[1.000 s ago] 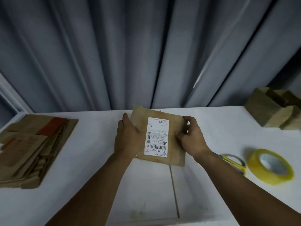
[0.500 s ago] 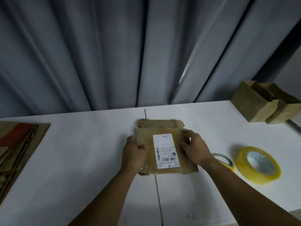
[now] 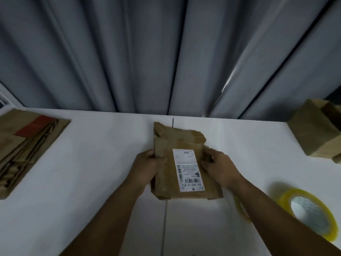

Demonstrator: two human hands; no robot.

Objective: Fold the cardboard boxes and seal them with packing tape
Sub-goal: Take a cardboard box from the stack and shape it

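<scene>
A flattened brown cardboard box [image 3: 166, 174] with a white shipping label lies in the middle of the white table. My left hand [image 3: 145, 167] grips its left edge. My right hand [image 3: 217, 167] grips its right edge, fingers curled around the side. The box's far flaps stick out loosely toward the curtain. A roll of yellow packing tape [image 3: 308, 211] lies flat on the table at the right, apart from my right forearm.
A stack of flattened cardboard boxes [image 3: 27, 145], one with a red patch, lies at the left. Folded brown boxes [image 3: 317, 132] stand at the far right. A yellow-handled object [image 3: 239, 207] peeks out under my right forearm. Grey curtains hang behind the white table [image 3: 101, 163].
Both hands have kept hold of the labelled box and drawn it nearer to me on the table. The view has swung back left, showing the left cardboard stack again.
</scene>
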